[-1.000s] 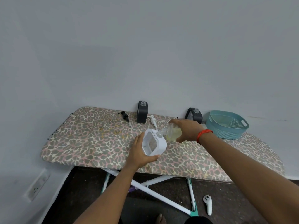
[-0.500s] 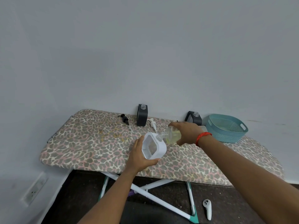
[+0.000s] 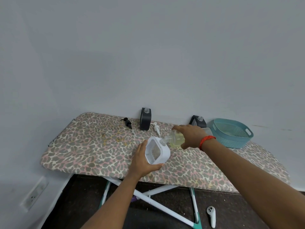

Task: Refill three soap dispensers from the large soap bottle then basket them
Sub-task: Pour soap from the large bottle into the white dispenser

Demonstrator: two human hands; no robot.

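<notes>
My left hand (image 3: 143,161) grips a white square soap dispenser (image 3: 157,150), held tilted above the ironing board (image 3: 92,146). My right hand (image 3: 189,136) holds the large clear soap bottle (image 3: 175,138) of yellowish liquid on its side, its neck touching the dispenser's open mouth. Two dark dispensers stand at the back by the wall, one (image 3: 145,119) upright in the middle and one (image 3: 198,121) behind my right hand. A black pump head (image 3: 127,122) and a white pump head (image 3: 156,127) lie loose on the board. The teal basket (image 3: 231,132) sits at the far right.
The board has a leopard-print cover and white crossed legs (image 3: 158,207) over a dark floor. A white handheld controller (image 3: 211,215) lies on the floor at right. A wall socket (image 3: 33,196) is low on the left wall.
Both hands, the dispenser and the bottle keep the same pose; only my head has shifted a little, lowering the board in view.
</notes>
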